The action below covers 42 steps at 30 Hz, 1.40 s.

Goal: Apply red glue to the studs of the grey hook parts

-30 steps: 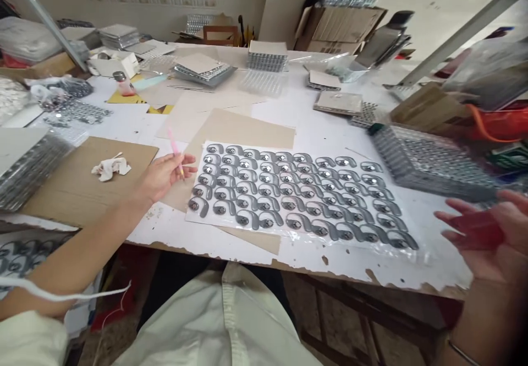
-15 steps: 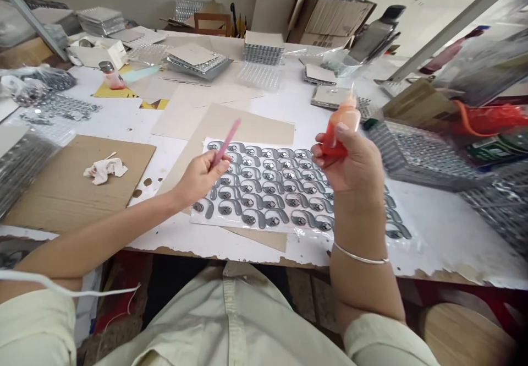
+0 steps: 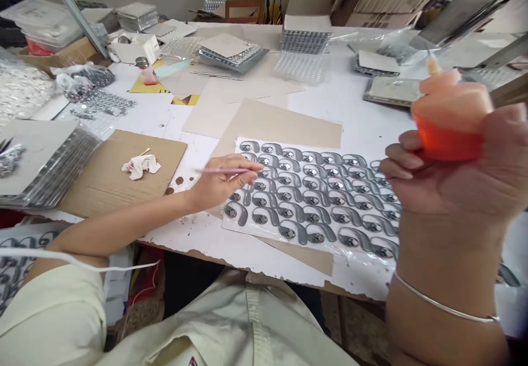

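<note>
In the head view, a pink stick (image 3: 229, 170) is pinched by the left hand's (image 3: 216, 187) fingers over the left of the sheet (image 3: 264, 230) on the bench (image 3: 355, 126), and an orange bottle (image 3: 454, 121) is gripped, raised, in the right hand's (image 3: 457, 195) curled fingers.

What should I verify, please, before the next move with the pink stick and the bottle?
1. Left hand gripping the pink stick: ok.
2. Right hand holding the bottle with its nozzle up: ok.
3. Red liquid visible inside the bottle: ok.
4. Whole sheet of grey pieces in view: not ok, the right hand and wrist hide part.
5. Stick tip touching a piece: cannot tell.
6. Crumpled tissue off the sheet: ok.
</note>
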Motion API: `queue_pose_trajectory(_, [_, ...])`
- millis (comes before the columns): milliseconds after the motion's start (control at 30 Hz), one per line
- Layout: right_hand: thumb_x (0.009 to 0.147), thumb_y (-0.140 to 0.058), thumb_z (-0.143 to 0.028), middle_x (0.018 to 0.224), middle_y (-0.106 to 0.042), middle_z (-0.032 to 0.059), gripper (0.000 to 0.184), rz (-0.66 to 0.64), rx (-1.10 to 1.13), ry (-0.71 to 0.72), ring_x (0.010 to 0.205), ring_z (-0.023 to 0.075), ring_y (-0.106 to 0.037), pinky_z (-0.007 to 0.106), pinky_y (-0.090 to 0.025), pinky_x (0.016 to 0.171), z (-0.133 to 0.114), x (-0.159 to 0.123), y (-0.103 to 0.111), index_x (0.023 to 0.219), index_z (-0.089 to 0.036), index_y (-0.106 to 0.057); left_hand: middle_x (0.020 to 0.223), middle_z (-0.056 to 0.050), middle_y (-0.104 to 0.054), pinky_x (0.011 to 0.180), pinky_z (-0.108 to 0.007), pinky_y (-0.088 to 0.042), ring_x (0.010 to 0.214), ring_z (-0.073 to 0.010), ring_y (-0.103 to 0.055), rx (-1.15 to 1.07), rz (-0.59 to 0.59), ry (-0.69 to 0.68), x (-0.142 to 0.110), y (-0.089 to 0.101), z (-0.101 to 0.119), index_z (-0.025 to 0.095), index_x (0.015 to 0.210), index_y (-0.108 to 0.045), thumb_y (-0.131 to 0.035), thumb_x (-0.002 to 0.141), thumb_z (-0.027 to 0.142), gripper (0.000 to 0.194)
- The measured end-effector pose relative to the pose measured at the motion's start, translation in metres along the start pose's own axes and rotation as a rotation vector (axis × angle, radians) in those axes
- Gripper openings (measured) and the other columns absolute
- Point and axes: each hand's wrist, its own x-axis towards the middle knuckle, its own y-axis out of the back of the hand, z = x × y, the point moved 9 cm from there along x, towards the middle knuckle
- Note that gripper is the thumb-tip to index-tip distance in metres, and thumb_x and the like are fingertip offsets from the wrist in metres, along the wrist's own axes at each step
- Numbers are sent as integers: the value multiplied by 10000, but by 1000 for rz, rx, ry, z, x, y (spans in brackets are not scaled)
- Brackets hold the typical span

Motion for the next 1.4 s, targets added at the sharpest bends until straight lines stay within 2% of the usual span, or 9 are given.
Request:
queue_pose_trajectory(100, [302, -869, -589, 534, -364, -67, 618, -33, 58, -18, 448, 54, -251, 223, -168, 387, 3, -8, -19, 699, -216, -579, 849, -60, -706, 691, -232, -559, 763, -123, -666, 127, -66, -128, -10, 0, 10, 170, 1029, -698, -618, 862, 175, 186])
queue_pose_trajectory(267, [387, -891, -544, 558, -294, -68, 547, -190, 140, -70, 462, 32, -216, 211, -153, 384, 25, -13, -49, 619, -189, -545, 934, -88, -717, 759, -216, -572, 860, -128, -679, 287, -81, -228, -37, 18, 9, 175, 1054, -695, -603, 864, 134, 215])
queue_pose_trajectory(400, [421, -868, -582, 561, -207, -79, 581, -278, 127, -194, 464, 32, -189, 205, -132, 366, 50, -15, -63, 573, -183, -473, 986, -88, -721, 835, -261, -580, 944, -150, -680, 314, -92, -152, -62, 24, 0, 185, 1084, -673, -569, 884, 126, 232])
queue_pose_trajectory(533, [406, -847, -637, 537, -250, -79, 595, -238, 103, -185, 446, 31, -193, 204, -112, 365, 57, -14, -62, 615, -183, -524, 1016, -91, -720, 899, -282, -568, 986, -159, -678, 329, -82, -155, -78, 15, 1, 171, 1083, -656, -548, 895, 118, 223])
queue_pose_trajectory(833, [490, -818, -638, 580, -432, -44, 517, -214, 44, 46, 411, 31, -279, 227, -128, 358, 31, -22, -57, 623, -170, -642, 1005, -98, -716, 887, -257, -562, 962, -157, -686, 339, -25, -29, -92, 9, -2, 152, 1028, -661, -560, 895, 163, 167])
queue_pose_trajectory(1000, [586, -764, -644, 600, -483, -19, 477, -185, 5, 135, 419, 50, -348, 230, -182, 341, 17, -31, -56, 584, -182, -644, 986, -79, -720, 780, -222, -578, 867, -143, -701, 337, 143, 181, -100, 22, -8, 161, 1038, -629, -603, 884, 241, 175])
queue_pose_trajectory(1100, [677, -685, -658, 614, -536, 11, 486, -198, -43, 183, 411, 69, -402, 238, -237, 314, 17, -39, -60, 585, -182, -647, 932, -68, -726, 821, -268, -560, 870, -152, -698, 394, 205, 31, -103, 19, 6, 171, 964, -613, -618, 870, 193, 96])
queue_pose_trajectory(1233, [657, -704, -638, 658, -577, 11, 425, -259, -21, -17, 446, 109, -511, 225, -338, 313, 53, -54, -73, 671, -215, -666, 875, -63, -727, 808, -338, -511, 792, -154, -679, 599, 170, -276, -112, -1, 28, 167, 934, -585, -632, 820, 82, 150])
queue_pose_trajectory(1400, [640, -731, -623, 716, -614, 20, 391, -379, -133, -49, 560, 159, -600, 269, -462, 423, 80, -83, -94, 793, -265, -692, 867, -51, -728, 753, -365, -452, 750, -172, -606, 792, 107, -330, -119, -16, 30, 156, 848, -580, -636, 772, 66, 131])
